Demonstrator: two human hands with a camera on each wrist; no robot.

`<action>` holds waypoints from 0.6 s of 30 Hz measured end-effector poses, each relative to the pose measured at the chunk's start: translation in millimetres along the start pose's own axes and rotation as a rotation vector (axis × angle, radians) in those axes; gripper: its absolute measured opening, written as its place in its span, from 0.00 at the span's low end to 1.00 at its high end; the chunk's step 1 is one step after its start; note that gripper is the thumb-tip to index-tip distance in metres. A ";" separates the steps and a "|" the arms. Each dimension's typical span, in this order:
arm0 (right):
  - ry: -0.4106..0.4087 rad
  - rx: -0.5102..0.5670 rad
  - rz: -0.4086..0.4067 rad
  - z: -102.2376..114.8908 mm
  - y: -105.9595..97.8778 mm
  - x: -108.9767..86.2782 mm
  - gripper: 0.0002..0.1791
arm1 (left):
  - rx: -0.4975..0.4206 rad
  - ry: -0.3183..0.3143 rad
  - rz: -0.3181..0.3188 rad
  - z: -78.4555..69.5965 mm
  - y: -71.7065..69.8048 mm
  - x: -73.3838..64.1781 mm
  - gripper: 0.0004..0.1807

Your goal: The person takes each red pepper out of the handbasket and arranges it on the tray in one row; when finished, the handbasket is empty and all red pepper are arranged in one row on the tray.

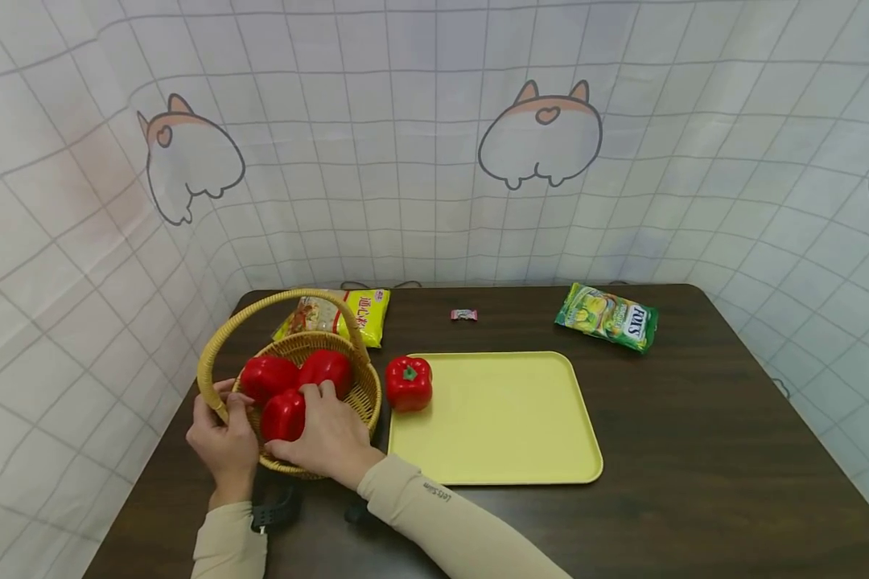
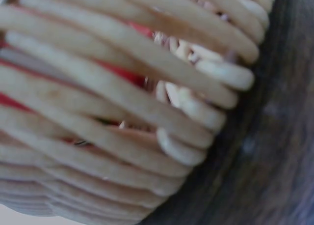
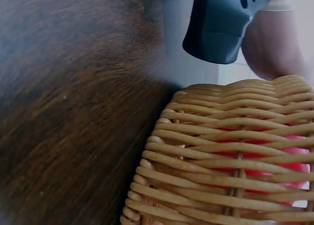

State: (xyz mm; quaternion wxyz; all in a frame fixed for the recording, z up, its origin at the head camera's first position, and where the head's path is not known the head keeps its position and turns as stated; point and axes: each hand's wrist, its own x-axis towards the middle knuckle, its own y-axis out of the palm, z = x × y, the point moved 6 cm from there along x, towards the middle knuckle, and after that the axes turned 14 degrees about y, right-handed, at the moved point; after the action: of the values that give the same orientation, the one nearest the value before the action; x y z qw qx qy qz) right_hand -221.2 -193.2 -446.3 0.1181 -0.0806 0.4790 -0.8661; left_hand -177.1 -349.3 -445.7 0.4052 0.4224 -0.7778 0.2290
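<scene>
On the left I have little room: the basket (image 1: 372, 386) stands close to the table's left edge, with my left hand (image 1: 224, 442) in the gap, fingers curled on its rim at the handle's foot. Just beyond its right side is the left edge of the yellow tray (image 1: 507, 418); from the tray's right edge a wide stretch of dark table (image 1: 702, 434) runs to the table's right edge.

A green packet (image 1: 607, 318) lies near the far right corner, its white lettering starting "FO", the rest uncertain to me. A yellow packet (image 1: 369, 314) with red Chinese characters lies at the far edge behind the basket. Between them is a small pink wrapped sweet (image 1: 464, 314), its print too small. The right sleeve (image 1: 463, 515) has dark lettering, roughly "LetsSlim".

Inside the basket, my right hand (image 1: 329, 430) grasps the front red pepper (image 1: 284, 416), thumb and fingers around it; two more, the back-left pepper (image 1: 268, 376) and the back-right pepper (image 1: 326, 370), sit behind it. A fourth pepper (image 1: 409, 386) sits stem up at the tray's far left corner.
</scene>
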 end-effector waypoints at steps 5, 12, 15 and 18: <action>-0.033 0.086 0.035 -3.7 -3.2 -1.4 0.38 | 0.004 0.003 0.001 3.1 -0.9 -1.5 0.10; -0.026 0.332 0.111 -13.1 -15.0 -0.2 0.39 | -0.017 0.002 0.000 1.7 1.1 -2.3 0.09; -0.027 0.411 0.134 -12.6 -16.6 -0.5 0.40 | -0.011 0.003 -0.006 2.3 -1.0 0.8 0.08; -0.033 0.441 0.149 -11.5 -21.1 -3.7 0.42 | -0.003 0.004 -0.007 0.9 -3.2 3.6 0.08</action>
State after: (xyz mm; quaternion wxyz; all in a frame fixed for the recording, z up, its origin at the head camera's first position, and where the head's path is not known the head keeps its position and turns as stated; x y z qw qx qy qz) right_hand -223.3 -172.0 -434.5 0.2042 -0.0316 0.2808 -0.9373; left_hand -175.9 -353.4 -443.2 0.4079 0.4242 -0.7759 0.2273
